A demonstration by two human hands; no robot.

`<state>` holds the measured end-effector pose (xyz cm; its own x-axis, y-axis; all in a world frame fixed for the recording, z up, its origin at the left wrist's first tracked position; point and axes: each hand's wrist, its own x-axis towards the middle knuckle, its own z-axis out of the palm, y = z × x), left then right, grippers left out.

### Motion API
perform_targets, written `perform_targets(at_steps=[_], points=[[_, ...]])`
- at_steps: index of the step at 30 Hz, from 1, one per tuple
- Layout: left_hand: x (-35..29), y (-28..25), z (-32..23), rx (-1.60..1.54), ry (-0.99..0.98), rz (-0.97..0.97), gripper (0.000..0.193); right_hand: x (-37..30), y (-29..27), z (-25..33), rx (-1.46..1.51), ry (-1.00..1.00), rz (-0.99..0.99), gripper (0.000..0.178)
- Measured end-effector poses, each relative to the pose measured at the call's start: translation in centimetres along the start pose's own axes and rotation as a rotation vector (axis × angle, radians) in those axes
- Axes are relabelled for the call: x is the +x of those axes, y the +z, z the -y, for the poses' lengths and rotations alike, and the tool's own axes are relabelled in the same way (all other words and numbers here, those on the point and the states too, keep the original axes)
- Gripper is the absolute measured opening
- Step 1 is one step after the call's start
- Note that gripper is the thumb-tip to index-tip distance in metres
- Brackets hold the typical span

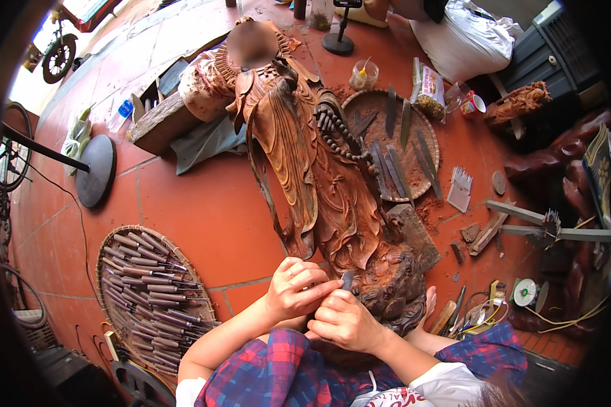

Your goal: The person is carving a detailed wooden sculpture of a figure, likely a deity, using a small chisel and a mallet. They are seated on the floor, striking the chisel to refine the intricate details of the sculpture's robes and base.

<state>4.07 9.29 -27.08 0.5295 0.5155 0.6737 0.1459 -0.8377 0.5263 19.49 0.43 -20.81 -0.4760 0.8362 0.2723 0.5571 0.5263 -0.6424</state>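
Observation:
A large carved wooden statue (319, 176) in flowing robes lies on its back before me, its rocky base (394, 275) toward my lap. Carved beads (343, 139) run along its right side. Over the near end of the base, my two hands meet. My right hand (346, 322) is closed around a small flat dark-grey piece (347, 279) whose tip pokes up past the fingers; its kind cannot be made out. Curled beside it, my left hand (295, 288) presses its fingertips against the same piece. The part between the palms is hidden.
At left, a round woven tray (105, 247) holds many wooden-handled carving tools. Another woven tray (433, 146) with flat files lies right of the statue. A wooden block (163, 125) props its upper end. A black stand base (96, 171) and a dial scale (525, 292) stand at the sides.

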Motion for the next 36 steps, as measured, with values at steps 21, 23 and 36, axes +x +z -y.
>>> perform_targets(at_steps=[21,23,36], points=[[-12.9,-2.3,0.4,-0.008,-0.647,0.211,0.015,-2.3,-2.7,-3.7,-0.156,0.098,-0.365,0.024],[-12.9,-1.4,0.6,-0.077,-0.748,0.183,0.016,-2.7,-2.6,-3.8,-0.183,0.100,-0.361,0.025],[-13.2,2.8,3.1,-0.011,-0.770,0.312,0.023,-4.6,-4.6,-4.3,-0.326,0.224,-0.387,0.032]])
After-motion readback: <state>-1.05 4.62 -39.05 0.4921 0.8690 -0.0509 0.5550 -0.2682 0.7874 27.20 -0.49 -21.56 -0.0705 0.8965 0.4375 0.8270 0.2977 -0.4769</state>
